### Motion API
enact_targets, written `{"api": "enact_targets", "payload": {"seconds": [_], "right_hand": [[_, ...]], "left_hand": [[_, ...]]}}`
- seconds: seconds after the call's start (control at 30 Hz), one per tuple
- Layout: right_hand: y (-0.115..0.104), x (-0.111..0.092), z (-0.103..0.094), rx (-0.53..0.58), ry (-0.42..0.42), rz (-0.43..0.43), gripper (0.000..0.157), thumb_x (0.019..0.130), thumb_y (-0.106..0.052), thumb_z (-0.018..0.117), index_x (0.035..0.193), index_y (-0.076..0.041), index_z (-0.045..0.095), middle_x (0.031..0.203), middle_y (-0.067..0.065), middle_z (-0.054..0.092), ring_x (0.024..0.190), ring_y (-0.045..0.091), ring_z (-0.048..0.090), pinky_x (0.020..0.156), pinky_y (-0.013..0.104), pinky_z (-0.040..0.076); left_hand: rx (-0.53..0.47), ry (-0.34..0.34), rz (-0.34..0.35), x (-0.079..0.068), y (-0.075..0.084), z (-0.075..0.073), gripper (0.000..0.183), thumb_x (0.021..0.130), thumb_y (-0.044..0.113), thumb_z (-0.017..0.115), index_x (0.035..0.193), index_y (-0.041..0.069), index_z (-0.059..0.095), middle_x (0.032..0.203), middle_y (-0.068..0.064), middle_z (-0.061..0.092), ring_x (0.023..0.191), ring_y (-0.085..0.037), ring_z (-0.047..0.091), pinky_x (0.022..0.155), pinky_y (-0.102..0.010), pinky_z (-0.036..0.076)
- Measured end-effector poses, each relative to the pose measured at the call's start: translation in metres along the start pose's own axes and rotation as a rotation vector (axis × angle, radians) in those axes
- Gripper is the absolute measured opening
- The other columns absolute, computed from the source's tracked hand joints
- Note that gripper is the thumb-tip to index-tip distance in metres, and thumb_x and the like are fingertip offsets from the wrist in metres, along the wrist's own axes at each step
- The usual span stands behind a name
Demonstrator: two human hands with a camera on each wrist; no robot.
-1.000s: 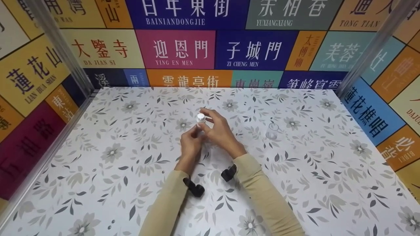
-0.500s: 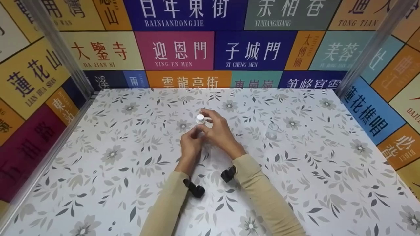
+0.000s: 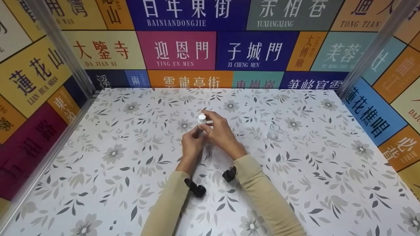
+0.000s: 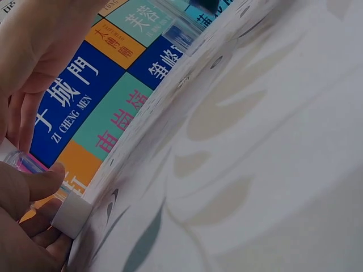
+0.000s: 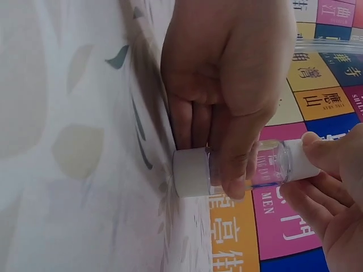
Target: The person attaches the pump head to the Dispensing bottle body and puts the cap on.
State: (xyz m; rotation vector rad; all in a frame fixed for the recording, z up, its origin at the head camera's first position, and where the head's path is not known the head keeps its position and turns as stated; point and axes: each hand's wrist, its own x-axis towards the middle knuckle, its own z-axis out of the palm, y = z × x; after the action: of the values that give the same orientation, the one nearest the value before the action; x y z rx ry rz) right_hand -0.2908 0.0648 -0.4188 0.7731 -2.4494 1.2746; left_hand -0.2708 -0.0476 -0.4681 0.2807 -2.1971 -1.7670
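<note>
So from the left: a wall point(image 3: 34, 78) of colourful place-name signs, then a tan left sleeve point(image 3: 164, 206) with a black gadget point(image 3: 197, 189) at the cuff. The left grip point(image 3: 191, 142) is wrapped pretty snug round the clear middle of a little bottle point(image 5: 271, 161). The bottle's standing upright on the flowery worktop point(image 3: 141, 183), between the two hands, white lower end down and white cap point(image 3: 201, 117) up top. Right grip point(image 3: 221, 129) has that cap pinched between thumb and fingers. Further right there's the other tan sleeve point(image 3: 267, 193), and past the hands a small see-through cup point(image 3: 273, 131), well apart from them.
</note>
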Motion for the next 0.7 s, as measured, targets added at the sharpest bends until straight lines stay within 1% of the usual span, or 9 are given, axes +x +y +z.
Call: {"api": "enact_targets", "payload": {"seconds": [0.1, 0.2, 0.33, 0.43, 0.5, 0.6, 0.7], "right_hand": [[-0.0001, -0.0001, 0.0003, -0.024, 0.011, -0.017, 0.048, 0.092, -0.009, 0.070, 0.135, 0.004, 0.056, 0.120, 0.021, 0.066, 0.113, 0.032, 0.066, 0.094, 0.036, 0.059], [0.0004, 0.0001, 0.0005, -0.013, 0.020, -0.025, 0.051, 0.090, -0.012, 0.073, 0.135, 0.005, 0.056, 0.121, 0.022, 0.066, 0.114, 0.033, 0.065, 0.095, 0.040, 0.058], [0.0009, 0.0005, -0.0001, 0.009, 0.015, -0.026, 0.049, 0.091, -0.011, 0.071, 0.135, 0.004, 0.055, 0.126, 0.021, 0.063, 0.119, 0.032, 0.064, 0.101, 0.037, 0.056], [0.0010, 0.0006, -0.0004, 0.011, 0.002, -0.043, 0.044, 0.094, -0.005, 0.065, 0.136, 0.003, 0.055, 0.128, 0.020, 0.062, 0.119, 0.032, 0.064, 0.102, 0.034, 0.055], [0.0013, 0.0002, -0.0004, 0.007, -0.005, -0.053, 0.043, 0.095, -0.003, 0.063, 0.136, 0.003, 0.055, 0.128, 0.021, 0.063, 0.118, 0.032, 0.064, 0.101, 0.035, 0.055], [0.0014, -0.0005, -0.0004, 0.004, -0.008, -0.052, 0.042, 0.095, -0.003, 0.063, 0.136, 0.004, 0.055, 0.126, 0.022, 0.064, 0.116, 0.032, 0.065, 0.098, 0.037, 0.057], [0.0006, -0.0005, -0.0006, -0.010, -0.010, -0.039, 0.042, 0.095, -0.005, 0.065, 0.135, 0.004, 0.056, 0.125, 0.021, 0.065, 0.115, 0.031, 0.065, 0.096, 0.036, 0.058]], "left_hand": [[0.001, -0.003, -0.001, 0.0007, -0.0008, 0.0002, 0.038, 0.082, -0.003, 0.069, 0.119, 0.001, 0.071, 0.117, -0.020, 0.072, 0.111, -0.031, 0.070, 0.100, -0.039, 0.055], [0.028, -0.002, 0.004, 0.0017, -0.0010, -0.0002, 0.037, 0.082, -0.004, 0.068, 0.119, 0.001, 0.071, 0.118, -0.020, 0.072, 0.113, -0.031, 0.069, 0.101, -0.039, 0.054], [0.036, -0.013, -0.008, 0.0029, -0.0003, -0.0002, 0.040, 0.083, -0.005, 0.065, 0.123, 0.001, 0.069, 0.121, -0.019, 0.071, 0.116, -0.030, 0.068, 0.103, -0.039, 0.053], [0.022, -0.018, -0.012, 0.0027, 0.0001, 0.0002, 0.039, 0.085, -0.003, 0.065, 0.124, 0.000, 0.068, 0.119, -0.020, 0.072, 0.113, -0.030, 0.069, 0.101, -0.039, 0.054], [0.015, -0.016, -0.008, 0.0020, 0.0005, 0.0001, 0.036, 0.086, -0.002, 0.067, 0.122, -0.001, 0.069, 0.115, -0.020, 0.073, 0.110, -0.031, 0.070, 0.098, -0.039, 0.055], [0.010, -0.015, -0.005, 0.0014, 0.0005, 0.0001, 0.035, 0.085, -0.003, 0.068, 0.119, -0.003, 0.070, 0.113, -0.021, 0.074, 0.107, -0.031, 0.071, 0.095, -0.039, 0.057], [0.012, -0.010, -0.003, 0.0014, 0.0004, 0.0002, 0.034, 0.083, -0.004, 0.069, 0.117, -0.002, 0.071, 0.111, -0.021, 0.075, 0.105, -0.031, 0.071, 0.095, -0.039, 0.056]]}}
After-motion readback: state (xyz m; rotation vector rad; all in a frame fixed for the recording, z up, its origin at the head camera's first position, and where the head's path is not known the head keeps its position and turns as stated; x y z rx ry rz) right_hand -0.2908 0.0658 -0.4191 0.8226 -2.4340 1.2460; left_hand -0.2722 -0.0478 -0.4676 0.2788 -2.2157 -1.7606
